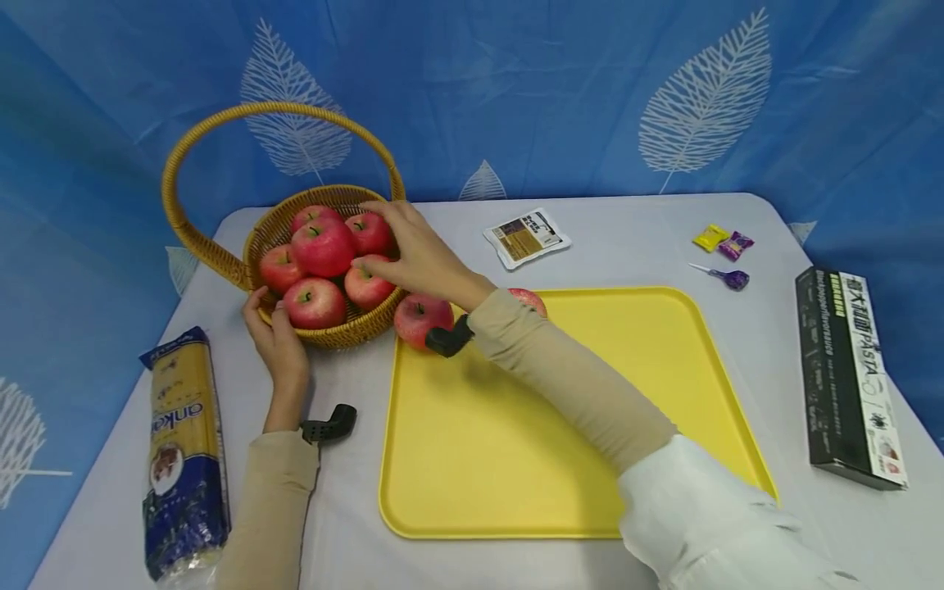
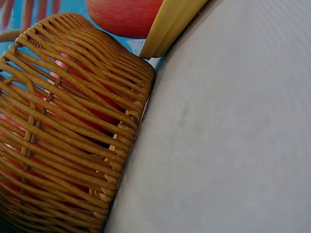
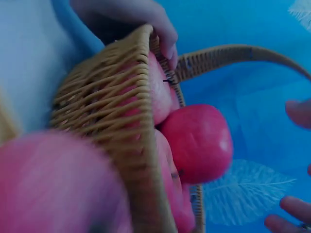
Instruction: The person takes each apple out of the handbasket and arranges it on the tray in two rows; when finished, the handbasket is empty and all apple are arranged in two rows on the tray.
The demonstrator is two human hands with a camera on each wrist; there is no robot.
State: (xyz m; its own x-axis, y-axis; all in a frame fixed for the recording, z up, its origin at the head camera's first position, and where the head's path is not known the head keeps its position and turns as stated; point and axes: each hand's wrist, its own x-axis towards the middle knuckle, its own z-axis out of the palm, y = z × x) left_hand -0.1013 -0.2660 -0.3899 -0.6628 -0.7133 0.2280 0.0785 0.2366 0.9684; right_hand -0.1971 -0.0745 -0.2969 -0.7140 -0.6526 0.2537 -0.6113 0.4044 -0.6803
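Observation:
A wicker basket (image 1: 352, 332) with a tall arched handle stands at the back left, holding several red apples (image 1: 323, 247). At its near-left rim my left hand (image 1: 283, 352) grips the edge, fingertips hooked over; the right wrist view also shows this hand (image 3: 136, 17). Above the basket's right side hovers my right hand (image 1: 424, 252), fingers spread. In the right wrist view its fingers (image 3: 291, 208) are apart from the heaped apples (image 3: 199, 143). Another apple (image 1: 424, 318) sits at the yellow tray's corner, and one more (image 1: 529, 301) is partly hidden behind my right forearm.
The yellow tray (image 1: 501, 459) lies mid-table under my right forearm. A pasta bag (image 1: 184, 451) is at left, a black pasta box (image 1: 848, 377) at right. At the back are a white packet (image 1: 527, 238), two small candies (image 1: 711, 238) and a purple lollipop (image 1: 733, 280).

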